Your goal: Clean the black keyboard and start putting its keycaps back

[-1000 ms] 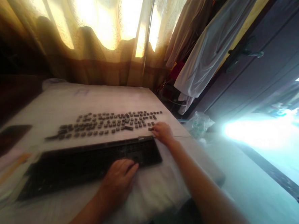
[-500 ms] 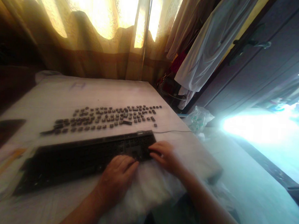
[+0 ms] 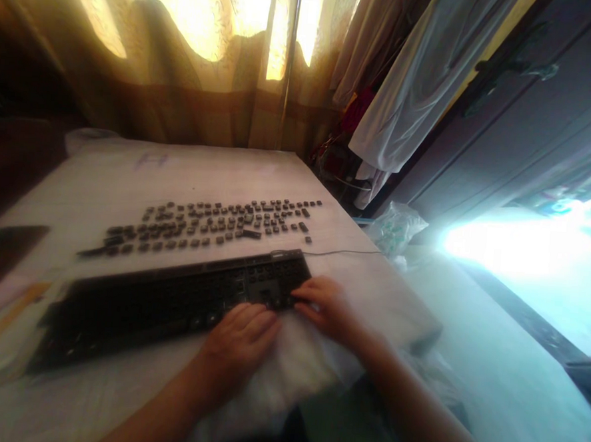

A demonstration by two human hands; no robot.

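A black computer keyboard, many of its keycaps off, lies at a slant across the white-covered table. My left hand grips its front edge right of the middle, fingers bent together over the rim. At the keyboard's right end, my right hand has thumb and fingers pinched low over the number-key area. A small keycap seems to be between these fingertips, though it barely shows against the dark keyboard. Loose black keycaps lie in rough rows behind the keyboard, with a single keycap near their right end.
A thin cable runs from the keyboard toward the table's right edge. A dark flat object lies at the left. Beyond the table are a plastic bag, hanging white clothes, a curtain and a door.
My right hand has come from a keycap at the right end of the rows back to the keyboard's right end. My left hand stays on the front edge. The view has tilted down slightly.
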